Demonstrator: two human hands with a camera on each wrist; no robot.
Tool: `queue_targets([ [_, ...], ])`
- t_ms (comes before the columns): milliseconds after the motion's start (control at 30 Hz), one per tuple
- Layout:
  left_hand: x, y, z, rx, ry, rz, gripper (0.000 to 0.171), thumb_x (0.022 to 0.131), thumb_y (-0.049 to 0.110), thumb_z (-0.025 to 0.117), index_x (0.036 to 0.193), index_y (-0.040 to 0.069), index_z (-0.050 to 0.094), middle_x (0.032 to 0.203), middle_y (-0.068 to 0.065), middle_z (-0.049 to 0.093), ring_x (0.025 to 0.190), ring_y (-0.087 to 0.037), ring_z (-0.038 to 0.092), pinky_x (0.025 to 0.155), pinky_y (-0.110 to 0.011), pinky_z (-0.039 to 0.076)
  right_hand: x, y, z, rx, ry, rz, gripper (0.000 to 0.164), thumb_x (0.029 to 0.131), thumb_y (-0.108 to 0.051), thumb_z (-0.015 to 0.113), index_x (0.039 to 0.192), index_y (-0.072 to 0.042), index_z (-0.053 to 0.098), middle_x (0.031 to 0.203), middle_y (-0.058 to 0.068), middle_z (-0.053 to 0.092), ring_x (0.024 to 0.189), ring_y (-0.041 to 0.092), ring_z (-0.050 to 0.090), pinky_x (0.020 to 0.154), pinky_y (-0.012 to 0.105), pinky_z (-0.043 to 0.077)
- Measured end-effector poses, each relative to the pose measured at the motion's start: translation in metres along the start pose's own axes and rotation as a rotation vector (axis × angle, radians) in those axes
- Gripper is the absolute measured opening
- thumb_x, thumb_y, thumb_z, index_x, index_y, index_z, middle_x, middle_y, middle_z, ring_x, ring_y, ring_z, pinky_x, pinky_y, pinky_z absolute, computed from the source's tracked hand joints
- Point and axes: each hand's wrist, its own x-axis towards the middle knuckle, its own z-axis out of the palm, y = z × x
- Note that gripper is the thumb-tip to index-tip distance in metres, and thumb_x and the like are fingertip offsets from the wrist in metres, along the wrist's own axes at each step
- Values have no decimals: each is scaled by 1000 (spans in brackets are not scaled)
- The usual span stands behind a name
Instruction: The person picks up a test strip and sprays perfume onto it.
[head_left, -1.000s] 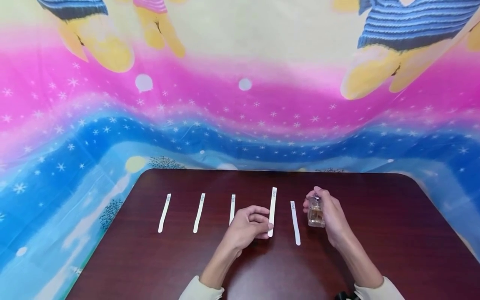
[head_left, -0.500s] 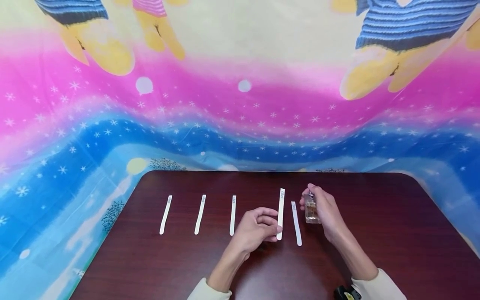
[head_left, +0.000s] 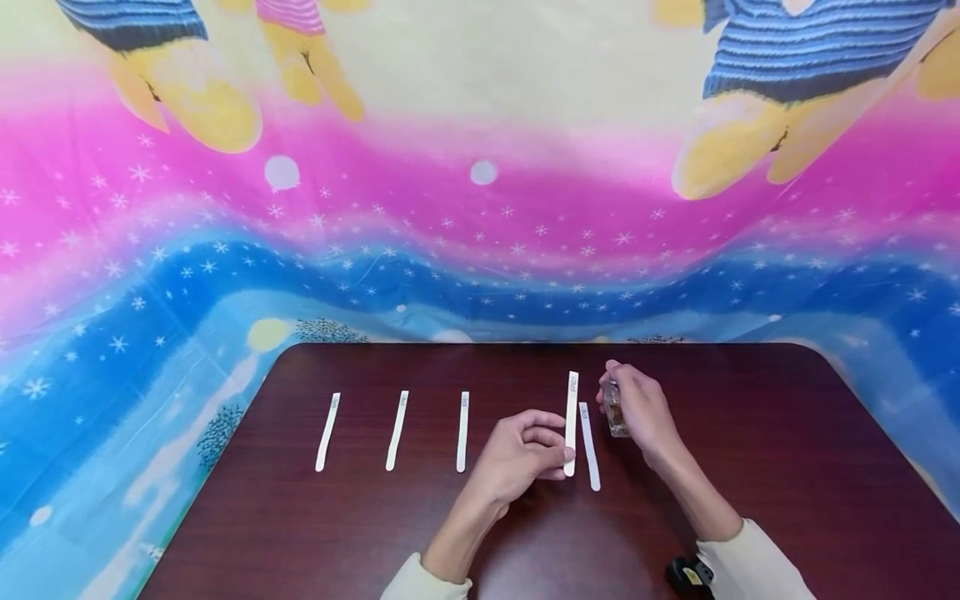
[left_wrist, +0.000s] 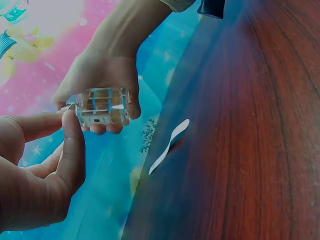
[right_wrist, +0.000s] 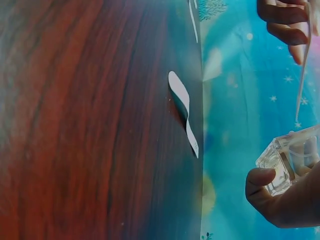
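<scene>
My left hand (head_left: 517, 454) pinches the lower end of a white paper test strip (head_left: 572, 412) between thumb and finger, its marked end pointing up and away. To the right of it, my right hand (head_left: 648, 417) grips a clear glass perfume bottle (head_left: 616, 414) with amber liquid, a finger at its top. The bottle (right_wrist: 280, 167) is turned towards the strip, whose far end comes close to it in the right wrist view. Another white strip (head_left: 591, 454) lies on the table between the hands, slightly curled up from the surface in the left wrist view.
Three more white strips lie in a spaced row at the left: one far left (head_left: 327, 433), one beside it (head_left: 397, 432) and one near my left hand (head_left: 462, 433). The dark wooden table (head_left: 262, 517) ends at a colourful printed cloth (head_left: 450, 208).
My left hand has moved right with the strip, bringing it next to the strip on the table. My right hand has shifted slightly left and turned the bottle towards the held strip.
</scene>
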Motion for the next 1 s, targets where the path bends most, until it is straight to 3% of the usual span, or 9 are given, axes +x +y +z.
queue_targets([
  [200, -1, 4, 5, -12, -6, 7, 38, 88, -13, 77, 124, -6, 69, 86, -2, 69, 74, -10, 71, 69, -30, 68, 4, 0, 3, -122, 40, -36, 50, 113, -51, 45, 106, -7, 67, 87, 5, 69, 73, 19, 64, 59, 33, 55],
  [467, -1, 5, 9, -14, -7, 9, 38, 87, -13, 76, 124, -6, 69, 88, -5, 71, 74, -11, 71, 69, -29, 68, 7, 3, 8, -231, 29, -97, 58, 111, -59, 45, 99, -5, 65, 60, -1, 54, 51, 14, 50, 50, 31, 45],
  [733, -2, 3, 11, -14, -1, 21, 36, 88, -12, 75, 124, -7, 69, 86, -4, 71, 73, -10, 71, 68, -28, 67, 8, 4, 12, -311, 85, -145, 51, 111, -55, 46, 95, -10, 67, 65, -5, 56, 61, 16, 53, 58, 30, 45],
  [1000, -4, 3, 12, -16, -1, 20, 37, 88, -13, 75, 124, -6, 69, 91, -11, 74, 73, -10, 71, 68, -28, 67, 9, 2, 14, -317, 109, -128, 43, 110, -49, 47, 94, -13, 65, 62, -5, 55, 62, 17, 55, 63, 30, 45],
])
